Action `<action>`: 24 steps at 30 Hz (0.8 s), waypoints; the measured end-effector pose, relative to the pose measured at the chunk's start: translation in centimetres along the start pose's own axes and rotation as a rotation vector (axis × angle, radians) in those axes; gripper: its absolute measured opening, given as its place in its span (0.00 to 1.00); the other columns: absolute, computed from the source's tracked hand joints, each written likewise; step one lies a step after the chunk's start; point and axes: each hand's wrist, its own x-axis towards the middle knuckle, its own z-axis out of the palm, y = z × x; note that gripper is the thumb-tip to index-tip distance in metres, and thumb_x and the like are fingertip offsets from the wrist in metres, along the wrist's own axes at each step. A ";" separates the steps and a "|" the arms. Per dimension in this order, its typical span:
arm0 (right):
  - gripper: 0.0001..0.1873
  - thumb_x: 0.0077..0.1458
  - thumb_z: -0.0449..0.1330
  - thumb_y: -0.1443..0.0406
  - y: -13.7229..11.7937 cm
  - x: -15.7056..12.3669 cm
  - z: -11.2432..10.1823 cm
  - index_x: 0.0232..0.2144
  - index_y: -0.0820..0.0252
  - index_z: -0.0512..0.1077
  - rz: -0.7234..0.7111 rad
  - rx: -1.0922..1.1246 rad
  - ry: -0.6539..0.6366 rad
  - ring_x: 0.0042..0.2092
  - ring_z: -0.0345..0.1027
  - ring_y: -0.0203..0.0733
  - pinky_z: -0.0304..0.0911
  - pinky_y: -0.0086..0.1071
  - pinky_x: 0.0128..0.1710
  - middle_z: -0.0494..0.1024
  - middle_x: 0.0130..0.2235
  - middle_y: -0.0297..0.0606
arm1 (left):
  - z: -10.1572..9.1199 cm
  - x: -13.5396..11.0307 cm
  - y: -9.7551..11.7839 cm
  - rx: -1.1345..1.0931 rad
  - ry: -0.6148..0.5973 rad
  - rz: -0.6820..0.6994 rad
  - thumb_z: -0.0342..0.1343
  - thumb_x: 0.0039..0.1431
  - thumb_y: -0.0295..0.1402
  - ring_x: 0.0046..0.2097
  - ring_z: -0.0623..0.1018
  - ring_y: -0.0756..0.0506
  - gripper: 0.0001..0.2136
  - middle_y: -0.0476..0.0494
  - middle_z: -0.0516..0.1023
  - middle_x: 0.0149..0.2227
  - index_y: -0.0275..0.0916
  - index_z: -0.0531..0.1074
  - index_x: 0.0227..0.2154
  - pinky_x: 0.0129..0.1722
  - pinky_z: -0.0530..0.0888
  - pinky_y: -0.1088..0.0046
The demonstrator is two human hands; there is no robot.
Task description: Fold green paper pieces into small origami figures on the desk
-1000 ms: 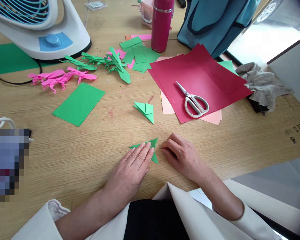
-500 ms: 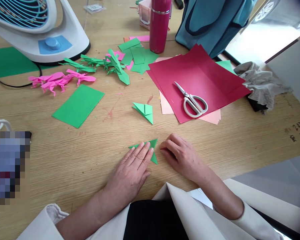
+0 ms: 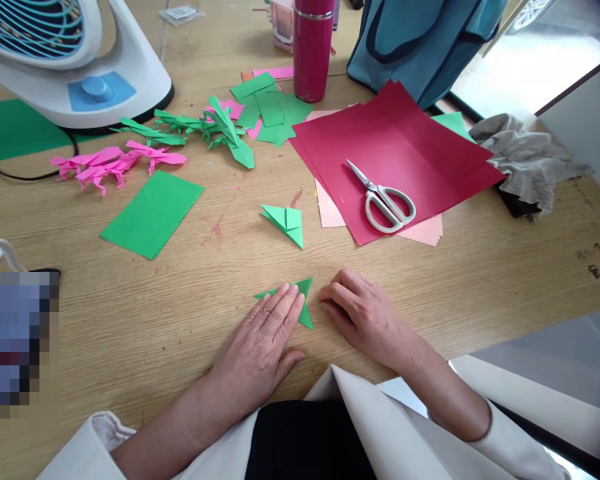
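Observation:
A small piece of folded green paper [image 3: 306, 315] lies flat on the table, its pointed corners showing past my fingers. My left hand [image 3: 265, 340] presses down on it with straight, flat fingers, and the thumb sticks out to the side on the wood. The middle of the paper is hidden under that hand. Just right of the paper, apart from it, my right hand [image 3: 357, 310] rests on the table with curled fingers and shows nothing in them. Beyond both hands sits another folded green paper piece [image 3: 286, 223].
White-handled scissors [image 3: 387, 203] lie on red paper sheets [image 3: 430, 147] at right. Green rectangular paper [image 3: 153, 213] and pink folded figures [image 3: 115, 163] are at left, near green folded figures [image 3: 230, 133] and a fan [image 3: 125, 73]. A magenta bottle [image 3: 311, 53] and blue bag [image 3: 420, 53] stand behind.
My left thumb has spread outward, away from the fingers. The left fingers stay on the folded green paper and my right hand holds its curled pose. The whole view has shifted slightly.

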 end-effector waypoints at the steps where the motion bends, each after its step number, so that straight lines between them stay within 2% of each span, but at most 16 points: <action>1: 0.07 0.67 0.53 0.69 0.0 0.0 0.0 0.36 0.59 0.69 -0.001 0.002 0.000 0.36 0.63 0.41 0.60 0.35 0.37 0.69 0.36 0.39 | 0.0 0.0 0.0 -0.003 -0.003 -0.005 0.44 0.71 0.40 0.69 0.61 0.37 0.28 0.29 0.62 0.68 0.25 0.55 0.67 0.65 0.66 0.57; 8: 0.08 0.69 0.51 0.68 -0.1 -0.2 -0.2 0.38 0.60 0.70 -0.007 0.007 -0.017 0.38 0.63 0.42 0.61 0.35 0.38 0.70 0.36 0.40 | 0.0 0.2 0.2 0.002 0.015 -0.027 0.44 0.71 0.43 0.68 0.63 0.35 0.29 0.30 0.63 0.68 0.27 0.57 0.66 0.63 0.67 0.56; 15: 0.09 0.69 0.51 0.68 -0.2 -0.3 -0.2 0.38 0.59 0.70 -0.006 -0.004 -0.015 0.38 0.63 0.42 0.61 0.36 0.39 0.70 0.36 0.40 | -0.1 0.3 0.5 0.023 -0.039 -0.044 0.44 0.71 0.45 0.69 0.62 0.35 0.31 0.35 0.59 0.70 0.28 0.56 0.68 0.63 0.67 0.56; 24: 0.10 0.69 0.51 0.67 -0.2 -0.3 -0.1 0.38 0.60 0.71 -0.001 -0.019 -0.027 0.38 0.63 0.42 0.60 0.36 0.39 0.70 0.36 0.40 | -0.4 0.6 0.8 0.056 -0.072 -0.074 0.44 0.71 0.43 0.69 0.61 0.35 0.29 0.42 0.55 0.71 0.31 0.56 0.68 0.62 0.67 0.57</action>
